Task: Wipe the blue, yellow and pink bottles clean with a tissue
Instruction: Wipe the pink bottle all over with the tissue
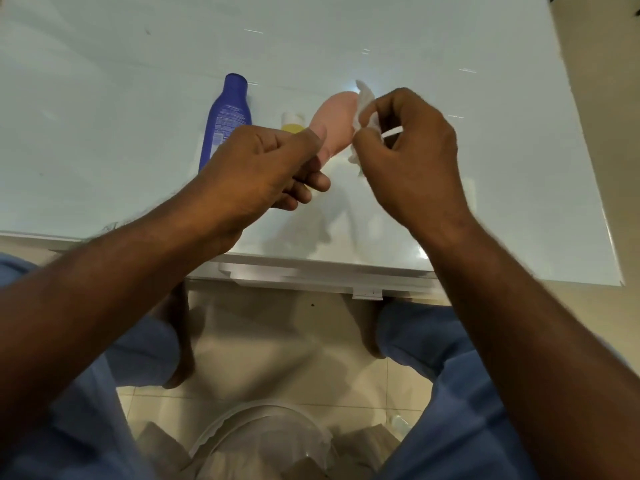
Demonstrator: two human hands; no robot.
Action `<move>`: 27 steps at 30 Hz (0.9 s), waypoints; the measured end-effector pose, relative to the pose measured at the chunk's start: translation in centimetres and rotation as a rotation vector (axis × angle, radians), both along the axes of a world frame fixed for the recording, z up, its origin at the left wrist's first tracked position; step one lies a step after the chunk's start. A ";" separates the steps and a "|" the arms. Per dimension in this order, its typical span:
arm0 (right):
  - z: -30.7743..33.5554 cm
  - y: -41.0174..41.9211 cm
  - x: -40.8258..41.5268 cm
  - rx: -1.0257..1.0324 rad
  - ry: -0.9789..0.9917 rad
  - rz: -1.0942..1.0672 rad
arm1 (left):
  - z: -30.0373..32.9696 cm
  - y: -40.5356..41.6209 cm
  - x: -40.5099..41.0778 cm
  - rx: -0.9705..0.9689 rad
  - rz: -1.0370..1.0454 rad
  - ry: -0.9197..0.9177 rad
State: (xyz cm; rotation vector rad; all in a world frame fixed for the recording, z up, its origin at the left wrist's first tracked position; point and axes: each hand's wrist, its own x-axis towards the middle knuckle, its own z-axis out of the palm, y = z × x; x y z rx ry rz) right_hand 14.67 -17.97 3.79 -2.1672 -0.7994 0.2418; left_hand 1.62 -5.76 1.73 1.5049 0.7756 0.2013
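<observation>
Above the white table [104, 140], whose near edge runs just past the knees with bare surface stretching left and far, the left hand [263, 164] grips the pink bottle [334, 123] by its lower end. Right hand [408, 150] pinches a crumpled tissue [363, 105] against its side. Blue bottle [228, 116] lies leftward; the yellow bottle [292, 124], mostly hidden, seems upright between them.

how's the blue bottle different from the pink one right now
The blue bottle lies on the white table, untouched; the pink bottle is held up in the grip of the left hand.
The blue bottle has printed text on its side; the pink bottle's visible side looks plain.
Only the pink bottle has the tissue against it, pinched by the right hand.
Both are smooth plastic bottles.
</observation>
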 end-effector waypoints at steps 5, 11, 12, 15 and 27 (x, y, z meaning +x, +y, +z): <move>-0.6 0.9 -1.5 0.081 0.631 -0.064 | -0.1 -0.4 -0.4 0.354 -0.124 0.036; -0.6 1.3 -1.3 0.095 0.664 -0.127 | 0.7 -1.2 -0.9 0.501 -0.215 -0.013; -0.5 1.3 -1.3 0.089 0.677 -0.131 | 0.8 -1.2 -0.8 0.498 -0.218 -0.012; -0.3 1.2 -1.3 0.082 0.707 -0.132 | 0.8 -1.1 -0.8 0.487 -0.229 -0.008; 0.0 1.3 -1.2 0.067 0.681 -0.135 | 1.3 -1.0 -0.7 0.485 -0.218 -0.002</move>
